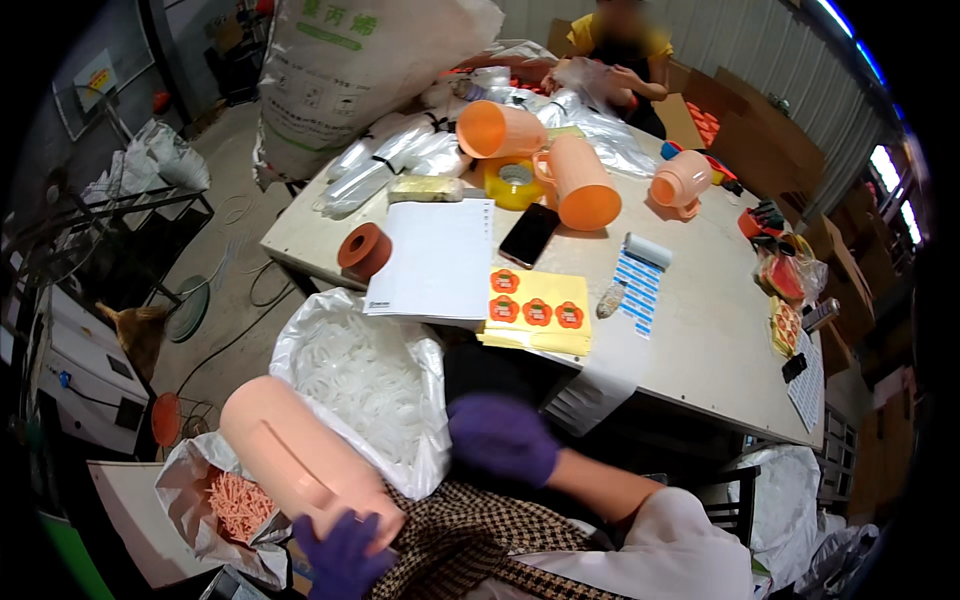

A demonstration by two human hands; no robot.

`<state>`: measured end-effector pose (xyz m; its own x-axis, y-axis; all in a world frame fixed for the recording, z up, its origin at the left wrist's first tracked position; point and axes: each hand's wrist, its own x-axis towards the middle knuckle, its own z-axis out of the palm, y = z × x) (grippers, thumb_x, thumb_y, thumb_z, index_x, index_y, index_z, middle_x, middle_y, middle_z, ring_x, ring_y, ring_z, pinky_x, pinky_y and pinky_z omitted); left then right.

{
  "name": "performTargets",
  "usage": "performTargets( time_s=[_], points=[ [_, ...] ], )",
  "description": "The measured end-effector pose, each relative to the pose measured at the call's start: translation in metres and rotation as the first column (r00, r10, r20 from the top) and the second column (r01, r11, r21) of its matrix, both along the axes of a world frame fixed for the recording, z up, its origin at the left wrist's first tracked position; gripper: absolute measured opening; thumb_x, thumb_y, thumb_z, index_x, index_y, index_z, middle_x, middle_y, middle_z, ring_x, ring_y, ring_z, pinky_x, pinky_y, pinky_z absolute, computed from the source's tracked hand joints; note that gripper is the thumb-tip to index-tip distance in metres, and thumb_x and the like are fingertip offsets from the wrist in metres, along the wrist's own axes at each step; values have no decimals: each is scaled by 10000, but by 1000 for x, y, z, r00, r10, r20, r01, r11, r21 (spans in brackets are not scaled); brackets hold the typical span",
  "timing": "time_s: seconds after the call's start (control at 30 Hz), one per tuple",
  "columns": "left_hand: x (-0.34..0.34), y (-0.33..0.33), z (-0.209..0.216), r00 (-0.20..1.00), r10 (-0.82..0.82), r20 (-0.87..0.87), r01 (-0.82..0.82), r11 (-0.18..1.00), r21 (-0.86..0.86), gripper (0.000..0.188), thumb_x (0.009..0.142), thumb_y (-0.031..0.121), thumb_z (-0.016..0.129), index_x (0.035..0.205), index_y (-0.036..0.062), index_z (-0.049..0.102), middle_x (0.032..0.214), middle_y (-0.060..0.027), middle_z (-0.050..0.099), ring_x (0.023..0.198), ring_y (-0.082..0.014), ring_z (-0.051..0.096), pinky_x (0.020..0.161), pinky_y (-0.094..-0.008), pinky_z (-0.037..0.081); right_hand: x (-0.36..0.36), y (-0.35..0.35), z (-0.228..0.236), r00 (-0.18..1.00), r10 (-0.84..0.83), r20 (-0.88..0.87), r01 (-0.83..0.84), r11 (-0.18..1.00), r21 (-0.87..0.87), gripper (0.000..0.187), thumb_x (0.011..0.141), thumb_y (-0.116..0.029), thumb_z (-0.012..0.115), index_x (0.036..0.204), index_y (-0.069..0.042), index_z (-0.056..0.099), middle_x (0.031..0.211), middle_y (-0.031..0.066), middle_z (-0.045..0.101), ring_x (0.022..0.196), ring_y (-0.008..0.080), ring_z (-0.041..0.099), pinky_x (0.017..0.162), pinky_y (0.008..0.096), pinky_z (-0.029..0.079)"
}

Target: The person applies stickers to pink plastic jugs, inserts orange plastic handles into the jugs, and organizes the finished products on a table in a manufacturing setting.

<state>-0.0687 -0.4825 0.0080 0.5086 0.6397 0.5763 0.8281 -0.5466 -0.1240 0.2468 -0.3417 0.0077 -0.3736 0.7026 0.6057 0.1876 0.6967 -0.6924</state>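
Observation:
My left hand (345, 552), in a purple glove, is closed on the lower end of a peach plastic jug (295, 440). The jug lies tilted over my lap, with its long handle facing up. My right hand (505, 437), also gloved in purple, is smeared by motion, and its fingers cannot be made out. It is nearest to an open white bag of translucent plastic rings (350, 375), just right of that bag. Left of the jug, a smaller white bag holds thin peach plastic pieces (240, 505).
On the white table (720, 330) are a peach jug (582, 185), a phone (530, 236), sticker sheets (540, 312), paper (435, 260) and brown tape (364, 250). A big woven sack (350, 90) stands at the back left. Another person (625, 60) handles clear plastic across the table.

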Motion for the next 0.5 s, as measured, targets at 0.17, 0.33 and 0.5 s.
performTargets(
  time_s=[0.17, 0.33, 0.5],
  points=[
    [48, 23, -30, 932, -342, -121, 273, 882, -384, 257, 832, 425, 711, 1067, 321, 697, 1219, 91, 657, 1163, -119, 600, 954, -466, 391, 207, 37, -34, 516, -829, 217, 803, 556, 215, 326, 758, -154, 819, 1061, -71, 732, 1035, 126, 679, 1028, 301, 627, 900, 407, 511],
    [69, 37, -41, 881, -468, -69, 398, 812, -428, 288, 864, 353, 670, 1147, 303, 689, 1230, 113, 647, 1149, -72, 602, 910, -403, 420, 277, 45, -56, 342, -837, 426, 890, 434, 138, 330, 749, -200, 810, 1043, -73, 733, 981, 130, 667, 959, 318, 610, 881, 412, 490],
    [60, 25, -61, 884, -456, -106, 401, 855, -329, 441, 967, 182, 519, 1406, 220, 537, 1493, 8, 489, 1359, -115, 461, 945, -418, 455, 286, 53, -59, 356, -834, 421, 902, 424, 78, 203, 736, -224, 808, 840, -84, 706, 885, 115, 642, 878, 313, 600, 805, 424, 481]
  ],
)
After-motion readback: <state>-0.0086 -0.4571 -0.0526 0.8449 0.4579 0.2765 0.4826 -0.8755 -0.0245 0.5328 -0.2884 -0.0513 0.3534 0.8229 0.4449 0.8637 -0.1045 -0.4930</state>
